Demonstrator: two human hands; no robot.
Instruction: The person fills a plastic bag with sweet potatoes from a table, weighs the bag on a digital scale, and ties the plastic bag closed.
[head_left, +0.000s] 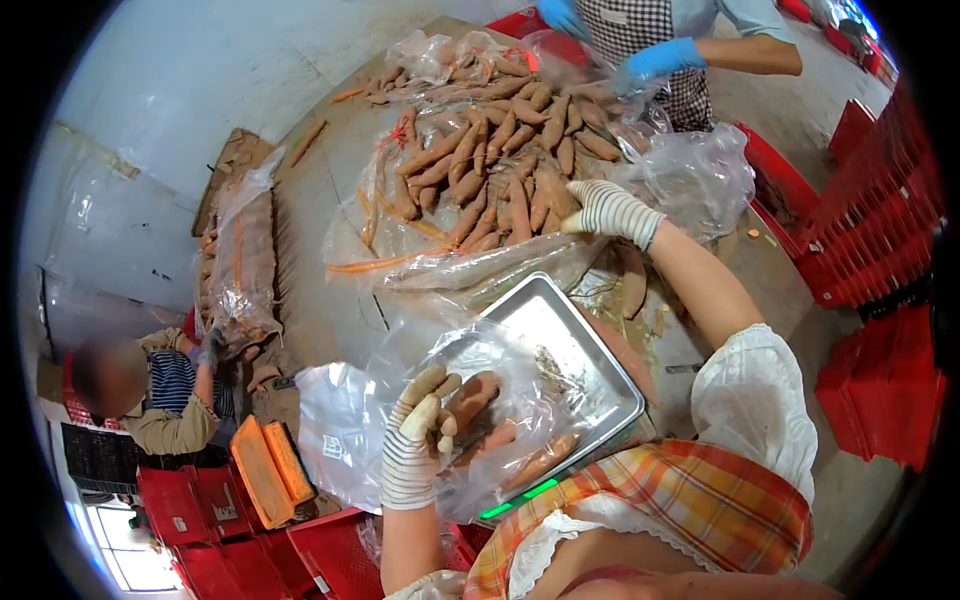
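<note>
A worker's right hand [612,212], in a striped knit glove, reaches beyond the far edge of a metal tray [545,320] to a stout sweet potato [553,192] at the near right side of a heaped pile [485,150]. The root lies just left of the palm, its long axis slanting from far left to near right, toward the wearer; the right hand is plainly the nearer one, its fingers and thumb closed on the root's near end. The left hand [412,450], gloved to match, is at the left side of the tray, fingers curled and partly closed beside a clear plastic bag [520,385] draped over the metal; whether it pinches the film or the darker sweet potato [472,398] at its fingertips cannot be told. The root at the right hand is dull brown, thick through the middle and dusty-looking, its near end hidden by the glove. Beyond the tray, crumpled sheeting [500,265] edges the pile on the surface [315,215], and a co-worker's blue glove [662,60] shows farther off to the right.
</note>
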